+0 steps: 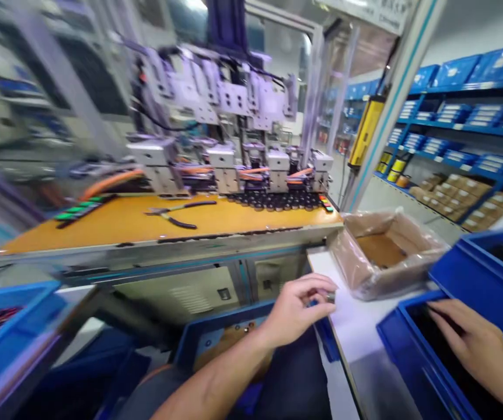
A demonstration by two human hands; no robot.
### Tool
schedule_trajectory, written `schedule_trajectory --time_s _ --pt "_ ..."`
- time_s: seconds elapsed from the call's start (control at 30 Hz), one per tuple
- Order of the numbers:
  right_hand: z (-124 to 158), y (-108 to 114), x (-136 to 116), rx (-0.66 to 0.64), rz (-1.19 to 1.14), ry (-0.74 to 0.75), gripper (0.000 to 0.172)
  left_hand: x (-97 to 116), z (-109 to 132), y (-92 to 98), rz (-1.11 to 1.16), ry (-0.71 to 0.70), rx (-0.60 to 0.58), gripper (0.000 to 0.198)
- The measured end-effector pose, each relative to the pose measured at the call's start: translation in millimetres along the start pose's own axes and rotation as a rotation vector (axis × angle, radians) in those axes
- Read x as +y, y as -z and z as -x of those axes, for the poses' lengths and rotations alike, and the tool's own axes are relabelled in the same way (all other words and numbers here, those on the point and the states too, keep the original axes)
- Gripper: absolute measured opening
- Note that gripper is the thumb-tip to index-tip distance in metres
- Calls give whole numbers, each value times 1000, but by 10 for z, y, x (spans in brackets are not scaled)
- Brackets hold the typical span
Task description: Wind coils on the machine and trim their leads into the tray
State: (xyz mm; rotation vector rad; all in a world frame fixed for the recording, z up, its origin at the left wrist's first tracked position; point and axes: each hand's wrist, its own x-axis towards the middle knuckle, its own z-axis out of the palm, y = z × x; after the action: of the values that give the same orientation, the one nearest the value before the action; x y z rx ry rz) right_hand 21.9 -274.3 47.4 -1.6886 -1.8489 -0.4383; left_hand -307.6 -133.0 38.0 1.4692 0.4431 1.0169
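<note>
My left hand (pixel 297 306) hovers beside the white side table's left edge, its thumb and fingers closed on a small metallic cylindrical part (pixel 330 297). To the right, my right hand (pixel 481 347) reaches into a blue bin (pixel 402 335) with dark contents. Its fingertips come together near the bin's far end, and whatever is between them cannot be made out. Rows of small dark round parts (pixel 278 201) sit on the orange worktop (pixel 133 219), below the machine's metal blocks. Pliers (pixel 177 213) with dark handles lie on the same worktop, jaws apart.
An open carton (pixel 371 280) lined with clear plastic stands behind the bin. Another blue bin (pixel 465 280) adjoins it at right. Below the worktop sits a blue crate (pixel 190 338); a blue tray (pixel 28 297) with reddish parts is at left. The machine frame (pixel 395 93) rises behind.
</note>
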Motion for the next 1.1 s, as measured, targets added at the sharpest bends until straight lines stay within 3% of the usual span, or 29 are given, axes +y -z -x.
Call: schedule_trajectory --time_s 0.2,0.33,0.5,0.7,1.1 --pt "-340 98 -1156 -49 -278 88 11 250 274 -22 -50 -47 -13 26" --pt "-256 4 -1593 -36 -459 130 3 235 400 -104 15 18 -52 26" --pt "-127 -77 -1645 -32 -543 174 13 205 475 -206 188 63 -75 17" --pt "-133 -21 -1619 -15 -596 128 19 197 461 -290 227 141 -23 35" --pt "-130 -61 -1587 -58 -641 115 18 126 487 -405 502 374 -145 32"
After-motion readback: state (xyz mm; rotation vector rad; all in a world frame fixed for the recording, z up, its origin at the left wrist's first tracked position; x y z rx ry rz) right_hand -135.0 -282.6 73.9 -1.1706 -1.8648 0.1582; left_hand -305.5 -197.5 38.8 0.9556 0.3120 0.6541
